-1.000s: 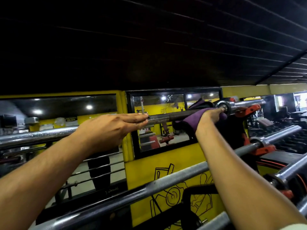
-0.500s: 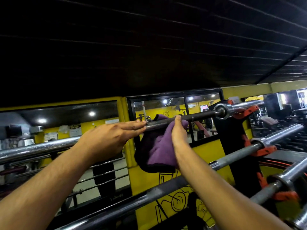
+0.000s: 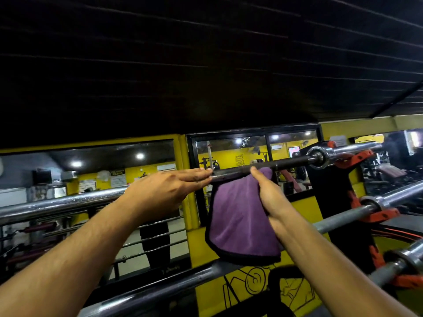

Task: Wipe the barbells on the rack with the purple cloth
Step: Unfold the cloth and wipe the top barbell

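The top barbell (image 3: 288, 163) runs across the rack from lower left to upper right, its shaft dark at the middle and chrome at the ends. My left hand (image 3: 164, 191) lies flat on the bar, fingers straight. The purple cloth (image 3: 238, 220), edged in black, hangs loose below the bar just right of that hand. My right hand (image 3: 265, 193) grips the cloth's upper right part under the bar, thumb up against the shaft.
Two more barbells (image 3: 343, 217) sit lower on the rack, held by orange-red hooks (image 3: 380, 215) on a black upright (image 3: 329, 191) at right. A yellow wall (image 3: 206, 294) with mirrors stands behind. A dark ceiling fills the top.
My right hand slid the cloth left along the top bar from the collar end to the middle, and the cloth now hangs open below the bar. My left hand stayed put.
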{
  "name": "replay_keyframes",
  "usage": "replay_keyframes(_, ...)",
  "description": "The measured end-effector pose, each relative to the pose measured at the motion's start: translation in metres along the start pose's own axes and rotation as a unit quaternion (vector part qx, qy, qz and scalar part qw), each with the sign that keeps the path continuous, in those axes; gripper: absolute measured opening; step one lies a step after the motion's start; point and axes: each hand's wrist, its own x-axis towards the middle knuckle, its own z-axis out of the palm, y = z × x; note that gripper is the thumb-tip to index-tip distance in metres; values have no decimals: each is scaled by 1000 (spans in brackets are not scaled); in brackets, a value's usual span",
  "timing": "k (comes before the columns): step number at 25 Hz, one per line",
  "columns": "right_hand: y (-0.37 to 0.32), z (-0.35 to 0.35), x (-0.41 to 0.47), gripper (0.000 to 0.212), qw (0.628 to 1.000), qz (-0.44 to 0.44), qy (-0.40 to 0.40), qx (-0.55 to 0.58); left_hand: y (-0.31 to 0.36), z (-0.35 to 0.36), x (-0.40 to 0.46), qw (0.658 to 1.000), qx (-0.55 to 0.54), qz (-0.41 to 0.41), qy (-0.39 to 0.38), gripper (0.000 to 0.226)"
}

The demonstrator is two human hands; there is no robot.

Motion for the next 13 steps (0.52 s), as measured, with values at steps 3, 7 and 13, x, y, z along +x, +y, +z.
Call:
replay_keyframes(3, -10, -10, -22, 46, 999, -52, 11, -3, 3, -7, 2, 1000, -22, 2, 2, 72)
replay_keyframes(7, -28, -6, -29, 18, 936, -341, 69, -47, -3, -16, -20, 999, -24, -14, 20, 56)
replay_keyframes(13, 13, 25, 56, 67, 651, -476, 78, -587, -46, -18, -98, 991, -2, -130, 36, 52)
